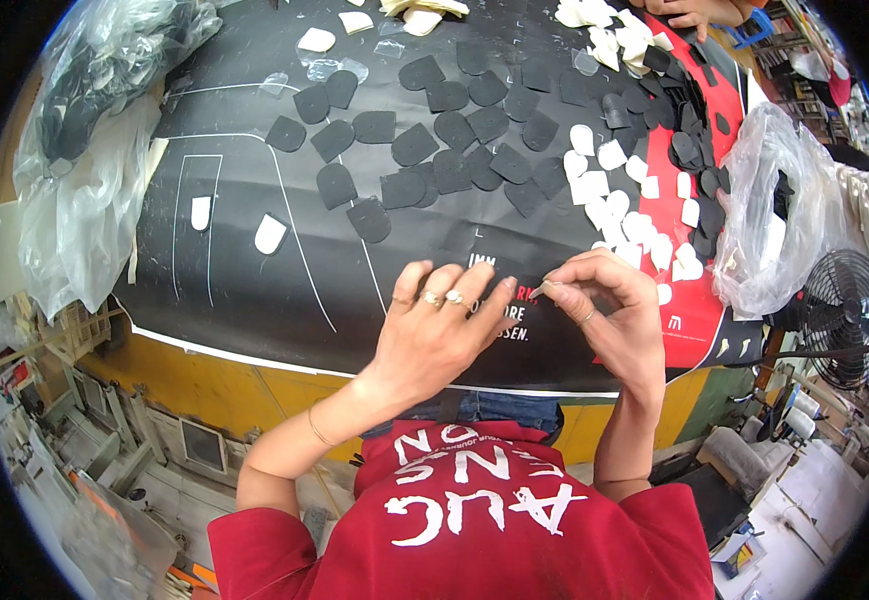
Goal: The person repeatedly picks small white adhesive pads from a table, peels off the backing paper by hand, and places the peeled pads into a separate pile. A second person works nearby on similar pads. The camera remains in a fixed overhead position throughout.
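Observation:
My right hand (615,310) is closed, with thumb and index finger pinched on a small, thin, greyish sliver (538,292) that I cannot name. Just beside it, my left hand (445,325) is held over the printed sheet, palm down with fingers apart and slightly bent; nothing shows in its grasp. Beyond both hands lie many black arch-shaped pieces (415,145), spread out and partly overlapping. White pieces of similar shape (640,228) are heaped past my right hand. Two separate white pieces (271,234) rest on the left side.
A black and red printed sheet (225,310) covers the table. Clear plastic bags stand at the left (85,200) and right (780,190). Another person's hand (690,15) reaches in at the far right. A black fan (840,315) is off the table's right end.

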`<state>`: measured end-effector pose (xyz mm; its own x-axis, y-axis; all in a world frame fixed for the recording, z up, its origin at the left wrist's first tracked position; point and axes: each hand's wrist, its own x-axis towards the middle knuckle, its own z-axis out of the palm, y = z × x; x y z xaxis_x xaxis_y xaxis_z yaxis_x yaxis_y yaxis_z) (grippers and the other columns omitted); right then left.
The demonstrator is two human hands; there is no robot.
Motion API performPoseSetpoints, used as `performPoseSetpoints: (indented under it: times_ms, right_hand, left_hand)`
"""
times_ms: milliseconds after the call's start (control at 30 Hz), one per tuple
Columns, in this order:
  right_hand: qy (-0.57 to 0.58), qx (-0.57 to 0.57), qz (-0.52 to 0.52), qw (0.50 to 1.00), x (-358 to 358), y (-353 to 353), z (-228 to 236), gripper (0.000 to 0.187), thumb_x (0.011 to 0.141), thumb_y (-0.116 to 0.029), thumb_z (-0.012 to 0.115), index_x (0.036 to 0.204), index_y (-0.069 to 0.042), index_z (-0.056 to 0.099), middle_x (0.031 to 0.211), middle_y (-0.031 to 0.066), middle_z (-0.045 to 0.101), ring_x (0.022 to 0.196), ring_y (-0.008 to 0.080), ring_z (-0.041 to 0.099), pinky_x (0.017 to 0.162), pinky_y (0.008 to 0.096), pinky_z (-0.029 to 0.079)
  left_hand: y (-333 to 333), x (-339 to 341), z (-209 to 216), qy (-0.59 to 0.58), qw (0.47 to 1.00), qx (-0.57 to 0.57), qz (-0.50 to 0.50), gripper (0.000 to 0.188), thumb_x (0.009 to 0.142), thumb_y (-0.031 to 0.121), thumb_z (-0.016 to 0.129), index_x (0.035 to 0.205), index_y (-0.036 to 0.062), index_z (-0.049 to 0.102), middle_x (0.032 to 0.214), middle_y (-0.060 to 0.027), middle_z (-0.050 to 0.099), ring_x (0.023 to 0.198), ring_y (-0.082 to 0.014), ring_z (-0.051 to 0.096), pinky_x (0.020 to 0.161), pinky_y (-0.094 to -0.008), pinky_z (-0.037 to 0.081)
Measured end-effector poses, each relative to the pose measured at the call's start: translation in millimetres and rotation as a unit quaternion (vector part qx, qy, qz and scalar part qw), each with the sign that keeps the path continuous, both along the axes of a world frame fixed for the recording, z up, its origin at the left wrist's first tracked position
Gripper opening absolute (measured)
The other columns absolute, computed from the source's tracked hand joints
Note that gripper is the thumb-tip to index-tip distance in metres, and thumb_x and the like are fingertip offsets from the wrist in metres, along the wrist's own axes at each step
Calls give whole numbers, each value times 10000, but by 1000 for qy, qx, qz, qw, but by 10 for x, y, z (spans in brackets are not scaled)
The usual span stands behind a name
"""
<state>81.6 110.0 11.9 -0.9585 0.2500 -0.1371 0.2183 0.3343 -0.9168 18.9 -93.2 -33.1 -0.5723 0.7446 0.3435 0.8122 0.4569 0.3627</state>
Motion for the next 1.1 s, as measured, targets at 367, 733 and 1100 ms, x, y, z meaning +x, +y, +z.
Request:
performPoseSetpoints:
  times_ms: [367,733,1100]
  right_hand:
    - [-88,31,27,995,-70,-139,53,110,894,-29,725,987,28,707,855,38,693,715,55,587,651,217,471]
    - [-123,75,68,987,-156,-178,65,77,905,-17,696,959,37,691,822,58,696,716,76,616,648,234,486]
    - [-118,81,66,987,-174,-201,66,77,897,-10,694,957,37,687,816,62,684,692,89,612,634,241,481]
  left_hand:
    - [-239,-127,-51,47,995,59,-58,236,818,276,748,1026,166,743,1061,38,646,960,-128,594,1069,-422,333]
    - [-186,22,-118,43,998,31,-32,315,748,289,802,1040,181,755,1072,37,657,893,-139,577,1058,-414,314]
    - [-196,28,-124,35,998,28,-32,314,752,293,800,1045,188,757,1084,36,651,921,-143,573,1078,-420,295]
